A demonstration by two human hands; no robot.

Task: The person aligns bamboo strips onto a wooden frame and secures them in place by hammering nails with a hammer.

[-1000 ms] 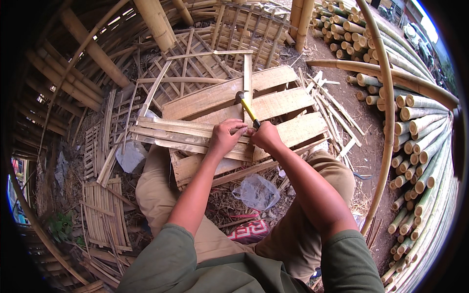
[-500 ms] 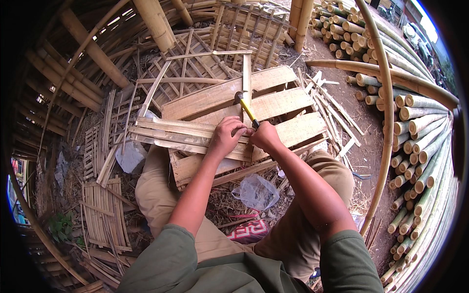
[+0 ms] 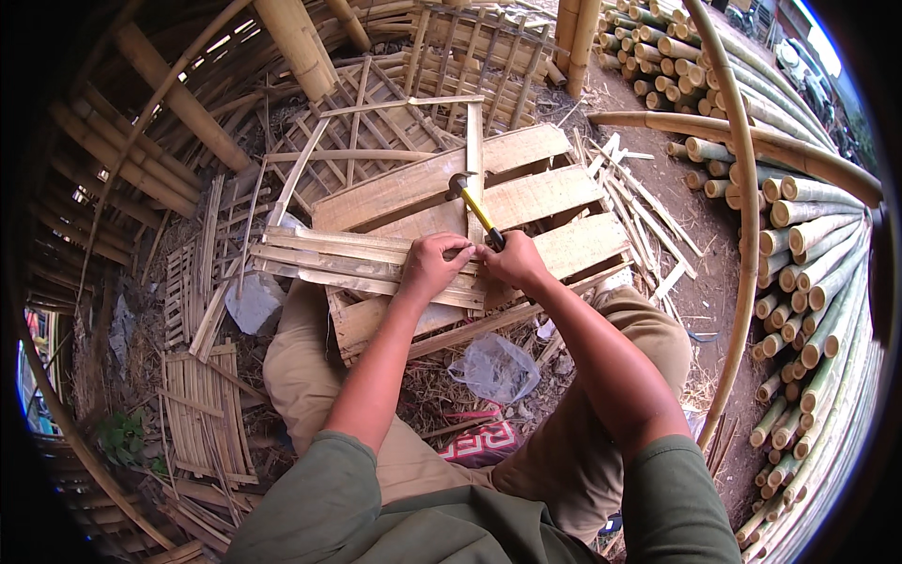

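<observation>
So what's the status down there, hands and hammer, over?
Right hand gripping yellow-handled hammer, head raised over the bamboo slats. Left hand pinching down on the slats beside it. Nothing blocking the swing.

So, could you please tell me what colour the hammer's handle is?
The hammer has a yellow handle with a black grip, held by the right hand; the head view shows it.
</observation>
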